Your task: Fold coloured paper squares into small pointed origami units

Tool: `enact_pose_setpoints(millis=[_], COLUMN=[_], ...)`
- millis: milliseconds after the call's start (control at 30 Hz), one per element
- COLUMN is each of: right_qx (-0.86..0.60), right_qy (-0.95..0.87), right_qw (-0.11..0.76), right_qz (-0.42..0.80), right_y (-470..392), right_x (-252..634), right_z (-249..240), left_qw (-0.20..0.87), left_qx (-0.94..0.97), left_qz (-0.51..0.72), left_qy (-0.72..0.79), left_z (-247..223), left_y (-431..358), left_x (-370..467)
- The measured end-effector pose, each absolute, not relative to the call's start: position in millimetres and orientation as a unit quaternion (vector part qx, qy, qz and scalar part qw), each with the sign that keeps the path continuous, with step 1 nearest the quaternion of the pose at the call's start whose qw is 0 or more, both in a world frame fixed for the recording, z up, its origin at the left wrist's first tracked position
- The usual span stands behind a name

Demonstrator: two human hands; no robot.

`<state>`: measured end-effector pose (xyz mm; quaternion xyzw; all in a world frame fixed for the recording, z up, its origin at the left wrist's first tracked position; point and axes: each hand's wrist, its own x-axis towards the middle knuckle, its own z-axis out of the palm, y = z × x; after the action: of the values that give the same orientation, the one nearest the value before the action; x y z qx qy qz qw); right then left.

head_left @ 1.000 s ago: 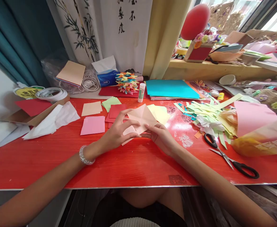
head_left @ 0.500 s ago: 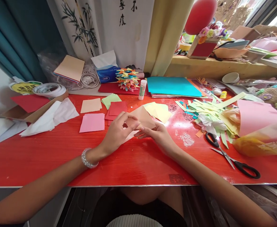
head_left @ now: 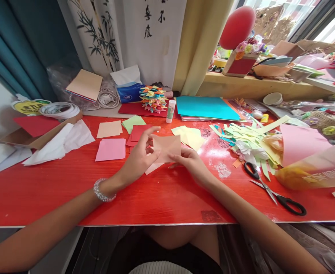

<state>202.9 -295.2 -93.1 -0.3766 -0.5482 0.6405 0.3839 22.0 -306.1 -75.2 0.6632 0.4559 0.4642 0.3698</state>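
Note:
A square sheet of peach paper (head_left: 167, 145) is held up above the red table between both hands, its face turned towards me. My left hand (head_left: 144, 152) grips its left side, thumb on the front and forefinger raised behind. With the thumb in front, my right hand (head_left: 188, 161) pinches the lower right corner. Under the hands lies a pale pink paper piece (head_left: 153, 168), partly covered. Red squares (head_left: 137, 133) and yellow squares (head_left: 191, 137) lie just beyond the hands. To the left are pink squares (head_left: 110, 149), peach squares (head_left: 109, 129) and green squares (head_left: 133, 122).
A glue stick (head_left: 170, 111) stands upright before a spiky folded-paper ball (head_left: 153, 99). Blue sheets (head_left: 207, 107) lie at the back. On the right are open scissors (head_left: 273, 190), heaped paper strips (head_left: 247, 139) and a plastic bag (head_left: 316, 167). Tape rolls (head_left: 60, 109) sit in a box on the left.
The peach paper has turned from a slanted diamond to an upright square facing me. My left fingers have spread and lifted. The view has shifted slightly.

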Motion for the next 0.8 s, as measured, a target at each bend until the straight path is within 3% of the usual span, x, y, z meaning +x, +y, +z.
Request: enact_pose_setpoints(millis=[133,400,500,800], right_qx=[-0.380,-0.367,-0.365,-0.371], right_qy=[-0.579,-0.536,-0.527,-0.552], right_qw=[0.318,0.407,0.440,0.415], right_qz=[0.647,0.642,0.629,0.621], right_y=[-297.4,-293.1,-292.0,-288.9], right_x=[202.2,203.8,205.5,207.7], right_z=[-92.6,-93.1,-92.5,-90.7], left_qw=[0.387,0.396,0.460,0.524], left_qx=[0.624,0.627,0.582,0.580], left_qz=[0.492,0.460,0.436,0.424], left_qy=[0.467,0.488,0.509,0.458], left_z=[-78.2,-74.7,-76.8,-80.1], left_y=[-304.8,-305.1,-302.5,-301.6], left_x=[21.6,22.2,21.2,20.4])
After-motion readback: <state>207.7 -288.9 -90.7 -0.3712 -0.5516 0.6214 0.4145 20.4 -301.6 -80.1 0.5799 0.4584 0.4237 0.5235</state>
